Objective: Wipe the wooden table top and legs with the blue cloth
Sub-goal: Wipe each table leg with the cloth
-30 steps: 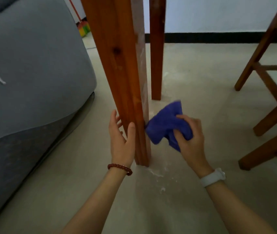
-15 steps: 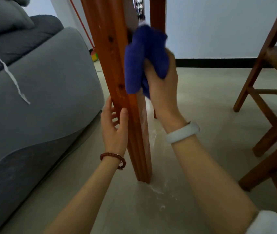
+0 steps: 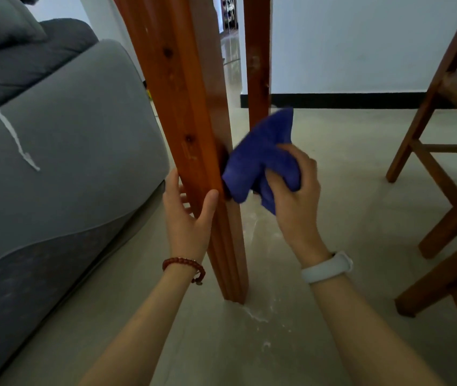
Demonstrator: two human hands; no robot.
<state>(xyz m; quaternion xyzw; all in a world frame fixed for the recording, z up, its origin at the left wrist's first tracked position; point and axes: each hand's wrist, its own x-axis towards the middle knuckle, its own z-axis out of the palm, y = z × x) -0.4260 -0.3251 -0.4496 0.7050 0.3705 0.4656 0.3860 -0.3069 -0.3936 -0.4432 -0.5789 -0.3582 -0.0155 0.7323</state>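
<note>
A reddish wooden table leg (image 3: 182, 107) rises from the floor in the middle of the view. My left hand (image 3: 187, 218) grips its lower part, thumb on the front face and fingers behind. The blue cloth (image 3: 260, 160) is bunched in my right hand (image 3: 297, 190) and pressed against the leg's right side, just above my left thumb. A second table leg (image 3: 256, 59) stands farther back. The table top is out of view.
A grey sofa (image 3: 63, 151) stands close on the left. Wooden chair legs and rungs (image 3: 442, 174) crowd the right side. White dust or powder (image 3: 258, 316) lies on the beige floor by the leg's foot. A white wall with black skirting runs behind.
My right hand swept the cloth up the leg's right side and has come back down to mid-height. My left hand has kept its hold on the leg.
</note>
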